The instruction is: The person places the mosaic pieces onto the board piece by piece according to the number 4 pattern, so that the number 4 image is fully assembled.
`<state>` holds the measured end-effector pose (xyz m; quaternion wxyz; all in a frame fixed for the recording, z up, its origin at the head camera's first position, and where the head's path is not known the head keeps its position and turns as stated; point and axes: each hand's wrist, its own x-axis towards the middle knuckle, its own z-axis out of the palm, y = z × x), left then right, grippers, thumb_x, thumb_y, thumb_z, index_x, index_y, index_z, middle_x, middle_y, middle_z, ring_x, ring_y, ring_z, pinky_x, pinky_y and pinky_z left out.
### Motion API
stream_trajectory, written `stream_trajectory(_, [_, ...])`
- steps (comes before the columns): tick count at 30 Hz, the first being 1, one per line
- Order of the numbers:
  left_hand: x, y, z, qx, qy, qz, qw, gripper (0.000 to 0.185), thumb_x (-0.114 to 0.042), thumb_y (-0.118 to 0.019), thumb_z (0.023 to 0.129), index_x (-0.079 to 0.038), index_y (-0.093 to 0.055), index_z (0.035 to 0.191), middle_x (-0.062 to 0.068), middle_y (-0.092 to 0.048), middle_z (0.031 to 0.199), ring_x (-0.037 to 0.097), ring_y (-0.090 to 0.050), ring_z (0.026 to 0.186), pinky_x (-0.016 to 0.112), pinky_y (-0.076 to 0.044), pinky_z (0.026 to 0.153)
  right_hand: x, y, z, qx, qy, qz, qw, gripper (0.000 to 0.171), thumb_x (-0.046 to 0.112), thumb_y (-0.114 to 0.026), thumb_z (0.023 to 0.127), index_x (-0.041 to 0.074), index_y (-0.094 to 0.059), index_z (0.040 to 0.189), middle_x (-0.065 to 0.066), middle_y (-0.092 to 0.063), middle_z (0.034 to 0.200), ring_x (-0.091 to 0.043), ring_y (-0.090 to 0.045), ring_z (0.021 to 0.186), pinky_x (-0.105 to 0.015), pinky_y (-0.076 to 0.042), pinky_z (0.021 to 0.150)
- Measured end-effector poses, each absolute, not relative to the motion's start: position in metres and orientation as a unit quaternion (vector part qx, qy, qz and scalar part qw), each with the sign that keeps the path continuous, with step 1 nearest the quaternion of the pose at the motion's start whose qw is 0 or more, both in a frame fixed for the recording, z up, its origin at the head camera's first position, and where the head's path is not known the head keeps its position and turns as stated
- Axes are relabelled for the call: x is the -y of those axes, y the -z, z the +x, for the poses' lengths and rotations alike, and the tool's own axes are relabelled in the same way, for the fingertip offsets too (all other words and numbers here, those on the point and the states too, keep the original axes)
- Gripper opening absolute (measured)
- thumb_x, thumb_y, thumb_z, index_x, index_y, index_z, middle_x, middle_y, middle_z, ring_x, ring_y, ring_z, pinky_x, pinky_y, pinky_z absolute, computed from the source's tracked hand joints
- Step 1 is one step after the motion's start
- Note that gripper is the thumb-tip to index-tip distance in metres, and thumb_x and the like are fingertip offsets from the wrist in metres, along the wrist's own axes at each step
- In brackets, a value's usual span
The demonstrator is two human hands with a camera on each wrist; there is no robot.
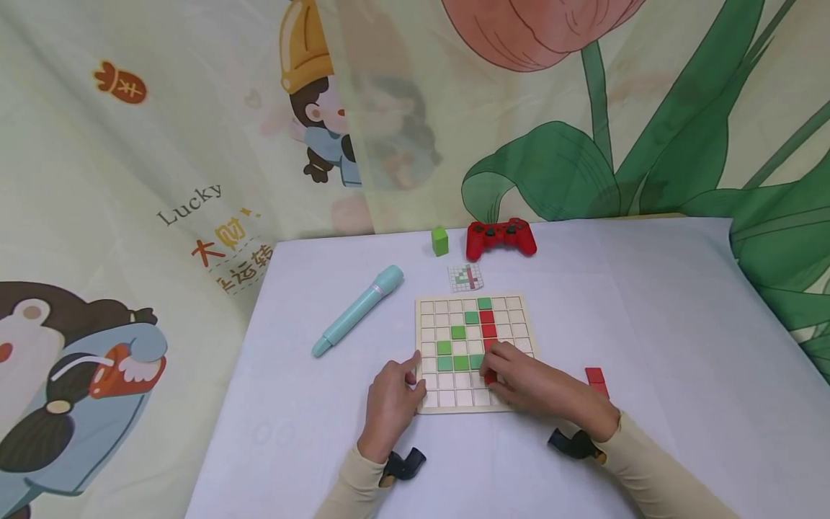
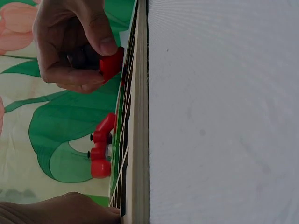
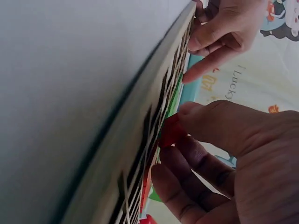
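Note:
A square grid board with a pale wooden rim lies on the white table. Green tiles form a stepped slope and a row on it, with a column of red tiles beside them. My right hand pinches a red tile between thumb and fingers, low over the board at the lower end of that column. The left wrist view shows this tile tilted at the grid surface. My left hand touches the board's left edge, thumb and forefinger apart.
Two loose red tiles lie right of the board, partly behind my right forearm. Behind the board are a small pattern card, a green block and a red game controller. A teal microphone-shaped stick lies to the left.

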<state>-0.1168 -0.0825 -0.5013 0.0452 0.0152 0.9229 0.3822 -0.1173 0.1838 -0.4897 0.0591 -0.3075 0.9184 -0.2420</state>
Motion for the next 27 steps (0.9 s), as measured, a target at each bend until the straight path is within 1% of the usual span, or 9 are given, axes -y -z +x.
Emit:
stream_trajectory(4, [0.082, 0.502, -0.117, -0.924, -0.381, 0.018, 0.042, 0.053, -0.001, -0.08, 0.087, -0.001, -0.069, 0.139, 0.003, -0.057, 0.083, 0.006, -0.051, 0.053, 0.021, -0.041, 0.045, -0.181, 0.492, -0.116, -0.926, 0.225, -0.297, 0.063, 0.024, 0.016, -0.082, 0.094, 0.022, -0.065, 0.109, 0.009, -0.055, 0.107, -0.006, -0.05, 0.101, -0.019, -0.056, 0.081])
stream_trajectory(8, [0.082, 0.502, -0.118, -0.924, -0.381, 0.019, 0.041, 0.053, 0.0, -0.08, 0.087, -0.001, -0.069, 0.139, 0.003, -0.057, 0.083, 0.006, -0.051, 0.053, 0.021, -0.041, 0.045, -0.182, 0.493, -0.115, -0.927, 0.219, -0.299, 0.057, 0.023, 0.016, -0.082, 0.094, 0.021, -0.065, 0.109, 0.009, -0.055, 0.107, -0.007, -0.051, 0.102, -0.019, -0.056, 0.082])
stream_trajectory(13, [0.082, 0.503, -0.117, -0.925, -0.377, 0.025, 0.032, 0.053, 0.001, -0.08, 0.086, -0.001, -0.07, 0.138, 0.003, -0.057, 0.082, 0.005, -0.051, 0.054, 0.02, -0.04, 0.046, -0.186, 0.494, -0.114, -0.925, 0.211, -0.315, 0.033, 0.023, 0.015, -0.083, 0.093, 0.019, -0.067, 0.108, 0.008, -0.058, 0.106, -0.007, -0.053, 0.101, -0.02, -0.058, 0.084])
stream_trajectory(16, [0.082, 0.503, -0.118, -0.927, -0.373, 0.027, 0.031, 0.053, 0.001, -0.081, 0.086, 0.0, -0.07, 0.137, 0.003, -0.057, 0.082, 0.005, -0.051, 0.054, 0.02, -0.04, 0.046, -0.188, 0.495, -0.113, -0.925, 0.208, -0.316, 0.031, 0.023, 0.015, -0.084, 0.092, 0.019, -0.067, 0.106, 0.008, -0.058, 0.104, -0.007, -0.053, 0.1, -0.02, -0.058, 0.083])
stream_trajectory(19, [0.081, 0.502, -0.118, -0.928, -0.37, 0.026, 0.034, 0.053, 0.0, -0.081, 0.086, -0.001, -0.07, 0.138, 0.003, -0.057, 0.082, 0.005, -0.05, 0.053, 0.02, -0.04, 0.046, -0.19, 0.496, -0.112, -0.927, 0.204, -0.315, 0.031, 0.025, 0.016, -0.085, 0.092, 0.02, -0.066, 0.107, 0.008, -0.057, 0.104, -0.007, -0.053, 0.101, -0.019, -0.058, 0.083])
stream_trajectory(21, [0.081, 0.502, -0.118, -0.929, -0.369, 0.024, 0.035, 0.053, -0.001, -0.081, 0.087, -0.001, -0.069, 0.139, 0.003, -0.057, 0.082, 0.006, -0.051, 0.053, 0.02, -0.041, 0.046, -0.193, 0.495, -0.111, -0.928, 0.203, -0.312, 0.027, 0.026, 0.017, -0.085, 0.092, 0.019, -0.066, 0.11, 0.008, -0.058, 0.107, -0.007, -0.054, 0.103, -0.019, -0.058, 0.084])
stream_trajectory(24, [0.081, 0.502, -0.118, -0.928, -0.369, 0.02, 0.038, 0.053, -0.001, -0.081, 0.087, -0.002, -0.069, 0.139, 0.003, -0.057, 0.082, 0.006, -0.051, 0.053, 0.02, -0.041, 0.046, -0.203, 0.493, -0.106, -0.931, 0.208, -0.298, 0.013, 0.026, 0.016, -0.083, 0.094, 0.018, -0.067, 0.115, 0.006, -0.06, 0.114, -0.01, -0.056, 0.11, -0.023, -0.06, 0.089])
stream_trajectory(27, [0.081, 0.501, -0.118, -0.929, -0.368, 0.02, 0.039, 0.053, -0.001, -0.081, 0.087, -0.002, -0.069, 0.139, 0.003, -0.057, 0.083, 0.006, -0.051, 0.054, 0.021, -0.041, 0.046, -0.227, 0.486, -0.101, -0.941, 0.203, -0.269, -0.015, 0.025, 0.01, -0.081, 0.093, 0.015, -0.068, 0.114, 0.002, -0.063, 0.119, -0.015, -0.059, 0.115, -0.031, -0.062, 0.092])
